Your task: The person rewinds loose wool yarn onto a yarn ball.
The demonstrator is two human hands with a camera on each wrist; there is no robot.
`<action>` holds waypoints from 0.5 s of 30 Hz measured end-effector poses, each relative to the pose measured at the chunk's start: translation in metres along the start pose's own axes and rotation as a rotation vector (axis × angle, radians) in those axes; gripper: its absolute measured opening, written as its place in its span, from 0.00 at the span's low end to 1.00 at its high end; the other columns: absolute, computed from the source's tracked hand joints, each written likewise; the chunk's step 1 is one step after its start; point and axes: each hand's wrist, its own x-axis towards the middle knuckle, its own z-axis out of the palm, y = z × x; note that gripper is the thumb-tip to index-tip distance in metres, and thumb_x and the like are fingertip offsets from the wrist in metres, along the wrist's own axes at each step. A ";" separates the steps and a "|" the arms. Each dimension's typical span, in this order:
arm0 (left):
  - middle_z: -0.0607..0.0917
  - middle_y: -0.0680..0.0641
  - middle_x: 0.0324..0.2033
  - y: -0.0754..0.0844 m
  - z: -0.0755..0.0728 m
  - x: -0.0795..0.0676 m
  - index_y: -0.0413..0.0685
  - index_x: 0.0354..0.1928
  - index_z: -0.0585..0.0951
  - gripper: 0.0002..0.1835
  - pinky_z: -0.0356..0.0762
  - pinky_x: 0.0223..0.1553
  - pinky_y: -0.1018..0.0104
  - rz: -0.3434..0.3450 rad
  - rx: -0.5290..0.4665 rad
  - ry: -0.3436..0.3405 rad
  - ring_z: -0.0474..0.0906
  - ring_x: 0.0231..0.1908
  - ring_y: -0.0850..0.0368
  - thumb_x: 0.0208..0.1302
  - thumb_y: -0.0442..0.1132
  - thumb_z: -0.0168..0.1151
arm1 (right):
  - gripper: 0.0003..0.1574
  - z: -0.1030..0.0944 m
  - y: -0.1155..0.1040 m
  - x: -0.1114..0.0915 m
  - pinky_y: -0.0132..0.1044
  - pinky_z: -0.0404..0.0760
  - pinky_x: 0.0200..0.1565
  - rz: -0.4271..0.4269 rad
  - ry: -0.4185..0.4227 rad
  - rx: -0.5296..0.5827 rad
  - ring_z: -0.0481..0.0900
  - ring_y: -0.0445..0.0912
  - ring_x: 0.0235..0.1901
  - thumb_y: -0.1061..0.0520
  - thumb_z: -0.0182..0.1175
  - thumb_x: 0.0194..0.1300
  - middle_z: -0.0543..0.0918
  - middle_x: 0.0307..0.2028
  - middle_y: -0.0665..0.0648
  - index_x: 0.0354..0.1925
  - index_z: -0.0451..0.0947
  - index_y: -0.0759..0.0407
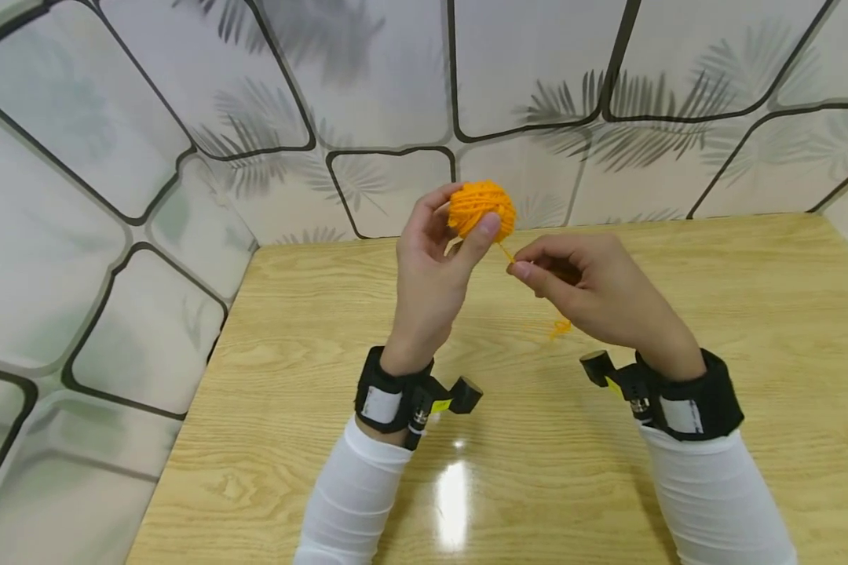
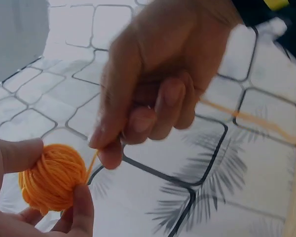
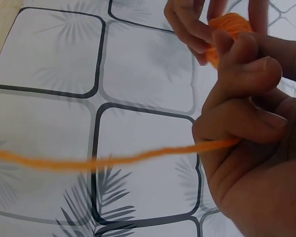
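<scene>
An orange ball of yarn [image 1: 482, 209] is held up off the table in my left hand [image 1: 438, 263], gripped between the thumb and fingers. Just to its right, my right hand [image 1: 593, 286] pinches the strand between thumb and index finger. A short taut length of yarn [image 2: 92, 165] links the ball to those fingertips in the left wrist view. The other three fingers of the right hand are curled in, and the loose yarn strand [image 3: 138, 159] comes out from under them in the right wrist view. Part of the ball is hidden behind the hands there.
Below the hands lies a light wood table [image 1: 290, 377]. On it, under the right hand, sits a small tangle of orange yarn [image 1: 561, 327]. A wall [image 1: 389, 78] with a stone-and-leaf pattern borders the table at the back and left.
</scene>
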 end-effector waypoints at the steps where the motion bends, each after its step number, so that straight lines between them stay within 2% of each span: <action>1: 0.74 0.39 0.49 0.000 0.001 0.000 0.38 0.56 0.68 0.22 0.73 0.48 0.56 0.018 0.030 0.018 0.71 0.46 0.47 0.60 0.32 0.58 | 0.04 0.000 -0.001 0.000 0.34 0.63 0.18 -0.005 -0.014 0.000 0.63 0.41 0.16 0.54 0.57 0.63 0.73 0.22 0.45 0.36 0.79 0.46; 4: 0.74 0.40 0.48 0.006 0.003 -0.001 0.36 0.55 0.69 0.22 0.76 0.43 0.55 0.047 0.116 0.025 0.73 0.42 0.47 0.59 0.32 0.59 | 0.04 -0.001 -0.006 -0.002 0.33 0.64 0.19 -0.034 -0.033 -0.019 0.65 0.40 0.18 0.55 0.57 0.63 0.74 0.22 0.44 0.36 0.79 0.44; 6: 0.74 0.41 0.46 0.011 0.003 -0.002 0.35 0.56 0.70 0.22 0.77 0.40 0.55 0.049 0.159 -0.015 0.74 0.40 0.48 0.59 0.31 0.60 | 0.05 -0.003 -0.009 -0.003 0.33 0.65 0.20 -0.055 -0.018 -0.016 0.65 0.39 0.18 0.57 0.58 0.62 0.74 0.23 0.44 0.36 0.78 0.46; 12: 0.75 0.39 0.47 0.023 0.003 -0.004 0.32 0.57 0.69 0.23 0.77 0.39 0.55 0.021 0.166 -0.287 0.75 0.39 0.50 0.58 0.28 0.58 | 0.07 -0.017 -0.017 -0.009 0.33 0.62 0.18 -0.038 0.165 0.054 0.63 0.40 0.17 0.65 0.57 0.61 0.72 0.23 0.52 0.36 0.79 0.55; 15: 0.75 0.39 0.47 0.024 0.004 -0.005 0.31 0.57 0.69 0.23 0.77 0.40 0.55 -0.011 0.140 -0.413 0.75 0.40 0.51 0.58 0.27 0.58 | 0.05 -0.021 -0.018 -0.009 0.32 0.60 0.17 -0.069 0.248 0.140 0.62 0.40 0.16 0.69 0.56 0.59 0.71 0.22 0.55 0.34 0.78 0.62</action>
